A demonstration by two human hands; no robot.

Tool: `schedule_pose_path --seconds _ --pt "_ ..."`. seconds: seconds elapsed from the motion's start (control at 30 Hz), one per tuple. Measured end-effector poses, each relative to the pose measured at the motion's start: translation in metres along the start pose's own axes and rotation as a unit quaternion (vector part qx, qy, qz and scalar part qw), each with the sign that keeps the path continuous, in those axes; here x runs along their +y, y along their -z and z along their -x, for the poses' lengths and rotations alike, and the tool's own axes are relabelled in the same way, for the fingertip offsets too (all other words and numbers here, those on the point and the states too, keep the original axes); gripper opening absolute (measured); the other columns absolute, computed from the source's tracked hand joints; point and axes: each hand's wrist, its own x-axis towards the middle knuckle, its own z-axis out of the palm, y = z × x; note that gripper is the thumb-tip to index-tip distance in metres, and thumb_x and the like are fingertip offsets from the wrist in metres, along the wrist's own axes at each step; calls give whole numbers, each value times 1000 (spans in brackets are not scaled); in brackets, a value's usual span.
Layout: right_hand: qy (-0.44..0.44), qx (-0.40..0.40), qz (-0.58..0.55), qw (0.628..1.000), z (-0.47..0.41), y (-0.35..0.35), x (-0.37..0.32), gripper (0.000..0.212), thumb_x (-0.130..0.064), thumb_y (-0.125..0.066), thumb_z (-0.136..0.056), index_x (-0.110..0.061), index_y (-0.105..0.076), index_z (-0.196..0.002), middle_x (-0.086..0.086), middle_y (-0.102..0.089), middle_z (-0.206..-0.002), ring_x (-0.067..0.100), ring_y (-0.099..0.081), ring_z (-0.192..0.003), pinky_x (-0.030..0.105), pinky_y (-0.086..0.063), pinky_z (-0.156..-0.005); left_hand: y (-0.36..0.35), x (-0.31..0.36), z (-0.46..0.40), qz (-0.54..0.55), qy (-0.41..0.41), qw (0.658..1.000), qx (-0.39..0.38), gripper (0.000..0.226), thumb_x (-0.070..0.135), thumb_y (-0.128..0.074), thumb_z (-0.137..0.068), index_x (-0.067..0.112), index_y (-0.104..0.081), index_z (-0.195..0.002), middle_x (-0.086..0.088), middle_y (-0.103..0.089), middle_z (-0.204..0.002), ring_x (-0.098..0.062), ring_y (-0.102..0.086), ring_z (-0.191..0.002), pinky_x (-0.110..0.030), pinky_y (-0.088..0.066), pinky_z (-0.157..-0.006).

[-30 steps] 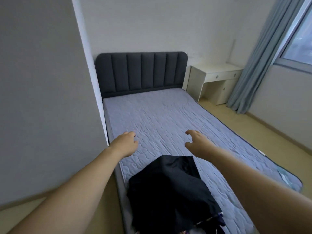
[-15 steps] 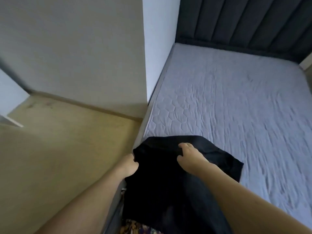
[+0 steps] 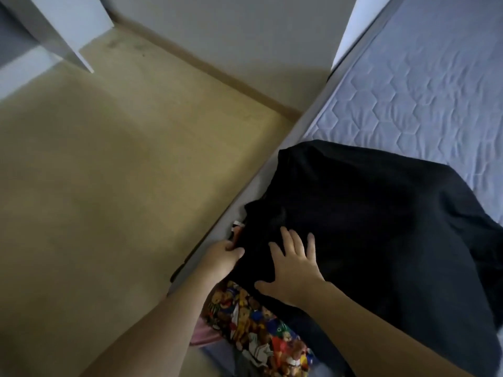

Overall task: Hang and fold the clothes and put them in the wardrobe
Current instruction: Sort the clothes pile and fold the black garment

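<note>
A black garment [image 3: 381,227] lies heaped at the near left corner of the bed, on the quilted lilac mattress [image 3: 435,85], its left edge hanging toward the bed's side. The right hand [image 3: 292,263] rests flat on top of it near its near-left part, fingers straight and spread, thumb out to the left, gripping nothing. The left hand [image 3: 223,254] is at the garment's left edge, just beside the right hand, with its fingers curled into the dark cloth there; how much cloth they grip is hard to make out. The garment is plain, matte and rumpled, with no visible sleeves or collar to tell its kind. Beneath its near edge shows a bright cartoon-print cloth [image 3: 261,333], partly covered, and a strip of pink fabric [image 3: 202,334] beside the left forearm. To the left lies tan floor [image 3: 109,172].
</note>
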Motion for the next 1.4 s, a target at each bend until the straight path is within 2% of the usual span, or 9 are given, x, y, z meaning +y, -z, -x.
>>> schedule_pose_path --seconds 0.1,0.27,0.53,0.67,0.8,1.0,1.2,1.3,1.4 --pt "7 -3 80 997 6 -12 -1 119 -82 -50 -69 -18 5 -154 15 18 -158 34 18 -145 61 26 -104 3 20 -3 -21 -30 999 38 32 30 -61 -94 21 -50 -65 -1 -50 -59 -22 -53 -60 -30 -33 -59" --pt "24 28 55 998 25 2 3 92 -61 -53 -83 -17 -11 -152 9 -6 -159 30 -1 -147 55 9 -115 12 56 28 19 -24 1000 6 30 39 -54 -66 26 -30 -53 6 -29 -51 -18 -34 -51 -35 -25 -59" --pt "-106 27 -155 982 134 63 7 106 -75 -52 -73 -20 -10 -153 1 -16 -155 24 -18 -143 39 -15 -118 32 158 144 265 -36 964 -8 4 27 -63 -59 25 -65 -57 -1 -68 -90 -20 -61 -89 -35 -46 -79" --pt "-192 60 -393 897 223 129 26 69 -39 -63 -78 -23 -36 -139 -4 -39 -133 21 -41 -129 33 -39 -102 24 244 235 340 -84 930 -110 25 16 -64 -74 15 -72 -97 -9 -71 -111 -25 -65 -103 -39 -50 -93" --pt "-212 200 -481 827 310 199 60 52 -18 -65 -77 -22 -50 -126 -6 -55 -116 16 -55 -112 29 -45 -90 -21 332 339 192 -194 945 -178 28 10 -59 -86 23 -57 -62 -1 -61 -80 -13 -58 -77 -25 -43 -63" --pt "-249 316 -534 744 425 245 110 20 -15 -51 -86 -23 -53 -104 -5 -64 -91 11 -61 -76 25 -45 -58 -109 419 473 -59 -355 926 -112 25 27 -69 -82 25 -65 -57 3 -29 -128 -16 -30 -123 -27 -31 -92" --pt "-188 374 -742 525 562 282 202 39 16 -34 -82 -1 -66 -97 21 -68 -86 31 -63 -74 42 -53 -65 -161 470 585 -119 -458 872 -124 19 14 -65 -81 26 -72 -67 8 -36 -151 -11 -30 -139 -34 -20 -116" --pt "-135 391 -803 428 630 306 240 33 9 -37 -89 -3 -67 -93 19 -72 -80 32 -69 -71 40 -58 -60 -190 464 610 -179 -486 846 -128 37 2 -55 -78 20 -68 -107 -1 -57 -134 -15 -49 -125 -36 -28 -116" --pt "-82 380 -817 425 677 328 260 32 6 -30 -93 1 -61 -83 16 -68 -61 21 -67 -50 26 -52 -42 -228 441 615 -235 -517 822 -43 48 18 -59 -82 37 -36 -120 8 -60 -95 -19 -52 -110 -37 -39 -106"
